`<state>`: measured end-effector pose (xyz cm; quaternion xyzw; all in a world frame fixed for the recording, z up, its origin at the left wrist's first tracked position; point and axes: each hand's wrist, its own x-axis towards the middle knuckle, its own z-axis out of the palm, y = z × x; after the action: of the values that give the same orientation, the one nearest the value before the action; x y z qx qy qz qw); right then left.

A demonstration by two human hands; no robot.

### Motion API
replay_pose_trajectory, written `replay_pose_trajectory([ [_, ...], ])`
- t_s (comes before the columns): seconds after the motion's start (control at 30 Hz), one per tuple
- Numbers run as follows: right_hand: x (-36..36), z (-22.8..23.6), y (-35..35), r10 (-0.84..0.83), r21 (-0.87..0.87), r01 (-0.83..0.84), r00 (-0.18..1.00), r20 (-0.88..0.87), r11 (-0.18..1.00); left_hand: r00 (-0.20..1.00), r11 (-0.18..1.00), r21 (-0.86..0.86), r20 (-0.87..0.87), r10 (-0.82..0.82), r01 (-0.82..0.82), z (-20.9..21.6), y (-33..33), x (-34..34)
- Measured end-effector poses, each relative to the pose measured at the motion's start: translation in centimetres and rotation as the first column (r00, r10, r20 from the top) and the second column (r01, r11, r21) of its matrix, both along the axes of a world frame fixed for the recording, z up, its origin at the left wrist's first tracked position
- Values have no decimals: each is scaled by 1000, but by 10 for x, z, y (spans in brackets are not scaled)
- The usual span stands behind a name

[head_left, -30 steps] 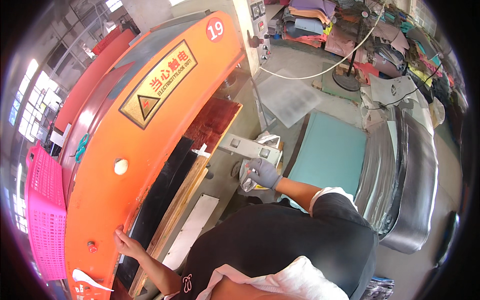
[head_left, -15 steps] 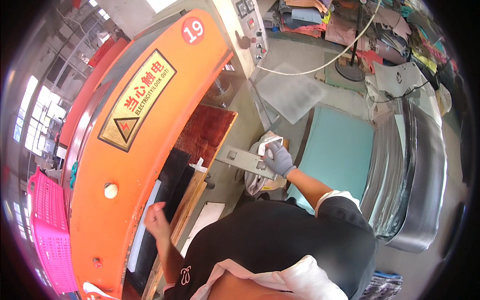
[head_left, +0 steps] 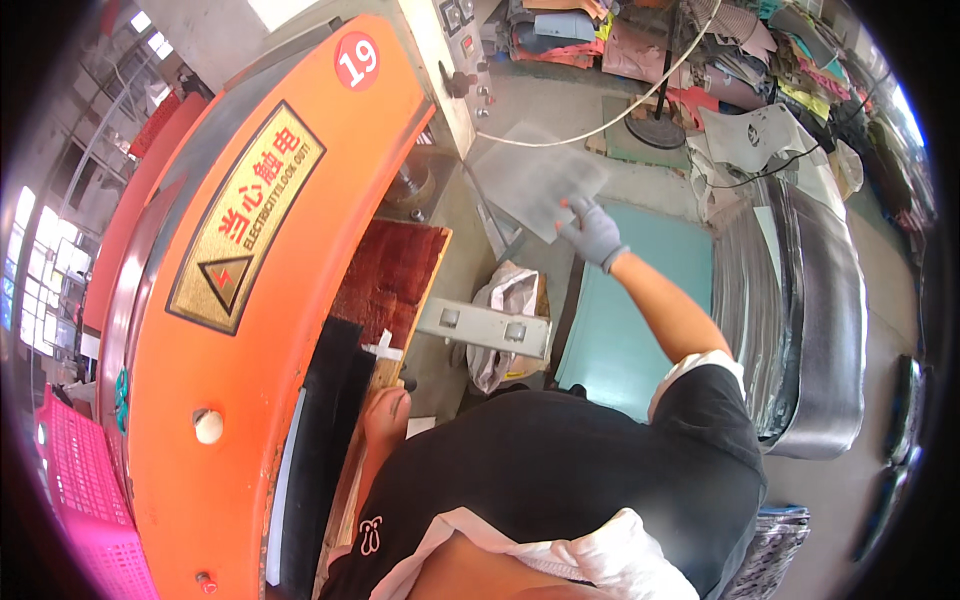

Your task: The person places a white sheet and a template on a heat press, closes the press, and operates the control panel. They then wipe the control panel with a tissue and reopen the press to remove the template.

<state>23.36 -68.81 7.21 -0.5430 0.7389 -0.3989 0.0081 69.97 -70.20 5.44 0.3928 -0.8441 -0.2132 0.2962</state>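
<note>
My right hand (head_left: 597,236), in a grey glove with bare fingertips, is raised with its fingers apart and nothing in them. It hovers between a stack of teal sheets (head_left: 640,300) and a translucent sheet (head_left: 530,180) lying on the floor. On the other side, my bare left hand (head_left: 386,412) is low beside the wooden board edge of an orange press (head_left: 250,350); its fingers are mostly hidden. Black sheets (head_left: 335,440) and a pale strip (head_left: 287,490) lie on the press bed, near a dark red board (head_left: 393,275).
A metal bar with two switches (head_left: 484,327) juts out before me, above a white sack (head_left: 500,290). Bent stacks of grey sheets (head_left: 745,310) stand at right. Coloured scraps (head_left: 640,50) are piled behind a cable (head_left: 600,132). A pink basket (head_left: 90,480) stands at far left.
My right hand has left the metal bar and reached forward and right above the sheets. My left hand has moved from over the press bed to its wooden edge. The view has shifted.
</note>
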Motion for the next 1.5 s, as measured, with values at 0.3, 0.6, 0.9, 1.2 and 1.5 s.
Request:
replay_pose_trajectory([
  [0.3, -138, 89, -186, 24, -30, -17, 968, 250, 999, 1000, 995, 104, 8, 0, -1, -14, -26, -85],
  [0.6, -172, 57, -358, 134, -150, -88, 934, 332, 985, 967, 947, -239, 189, -171, 214, -48, -54, -179],
  [0.9, -168, 50, -417, 171, -389, -69, 957, 234, 919, 904, 965, -200, 421, -73, 171, -79, -45, -195],
  [1.2, -155, 50, -458, 369, -571, -7, 769, 522, 821, 890, 917, -351, 456, -11, 191, -98, -49, -187],
  [1.5, -161, 63, -421, 330, -470, -32, 754, 568, 882, 905, 910, -367, 424, -19, 191, -93, -51, -189],
])
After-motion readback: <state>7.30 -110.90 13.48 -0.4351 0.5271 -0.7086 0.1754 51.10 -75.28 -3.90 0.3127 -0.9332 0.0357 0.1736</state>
